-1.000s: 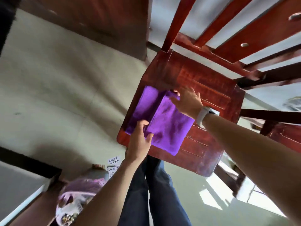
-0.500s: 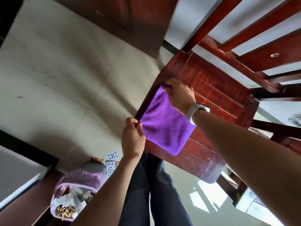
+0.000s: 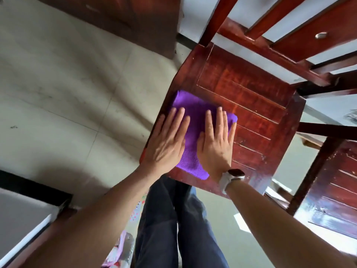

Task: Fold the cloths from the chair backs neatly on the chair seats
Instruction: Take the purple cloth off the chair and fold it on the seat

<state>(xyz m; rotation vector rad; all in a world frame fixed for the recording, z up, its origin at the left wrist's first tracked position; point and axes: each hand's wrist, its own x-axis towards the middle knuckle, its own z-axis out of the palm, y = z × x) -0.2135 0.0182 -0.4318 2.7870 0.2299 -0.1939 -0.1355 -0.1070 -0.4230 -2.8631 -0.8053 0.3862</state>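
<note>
Purple microfibre cloth [image 3: 195, 132] lies folded into a compact pad at the front left corner of the wooden chair seat [image 3: 251, 105], with the left hand [image 3: 166, 144] and right hand [image 3: 216, 144] both pressing on it flat, fingers straight and holding nothing. It looks light, soft and limp, likely to slump or unfold if lifted carelessly. Pinching two corners of a folded edge should keep its layers together.

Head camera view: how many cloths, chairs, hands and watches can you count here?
Purple cloth: 1
Wooden chairs: 2, one under the cloth and one at right
Hands: 2, left hand and right hand
Wristwatch: 1
Total: 6
</note>
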